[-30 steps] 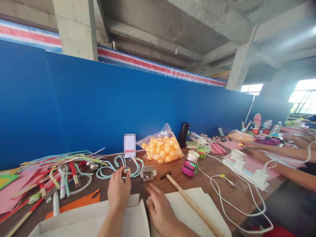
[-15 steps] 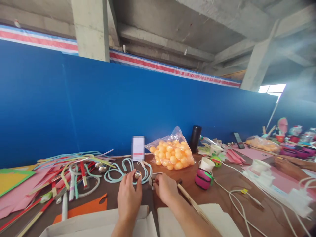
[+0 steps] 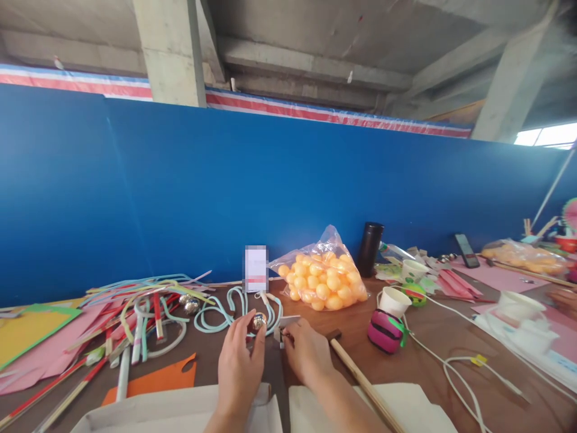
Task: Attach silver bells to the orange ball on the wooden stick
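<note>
My left hand (image 3: pixel 243 355) is closed around a shiny, bumpy silver ball (image 3: pixel 258 321), held between thumb and fingers above the table. To its right, my right hand (image 3: pixel 309 352) reaches over a small open box (image 3: pixel 283 331) of little metal pieces. Its fingertips are pinched at the box and largely cover it, so what they hold, if anything, is hidden. Loops of light blue cord (image 3: pixel 211 319) and a white card with a blurred area (image 3: pixel 256 270) are just behind my hands. A hammer (image 3: pixel 360 379) lies beside my right forearm.
Behind sits a clear bag of orange balls (image 3: pixel 324 282) with a black bottle (image 3: pixel 372 249). A magenta pouch (image 3: pixel 386 331), paper cup (image 3: pixel 393 300) and white cables (image 3: pixel 455 367) lie right. Tubes and sticks (image 3: pixel 135 325) clutter the left, with silver balls (image 3: pixel 189 304). Another person's hand (image 3: pixel 563 297) shows far right.
My right hand has moved from above the white sheet to the small box, its fingers closing into a pinch. My left hand keeps the silver ball. The view has shifted right.
</note>
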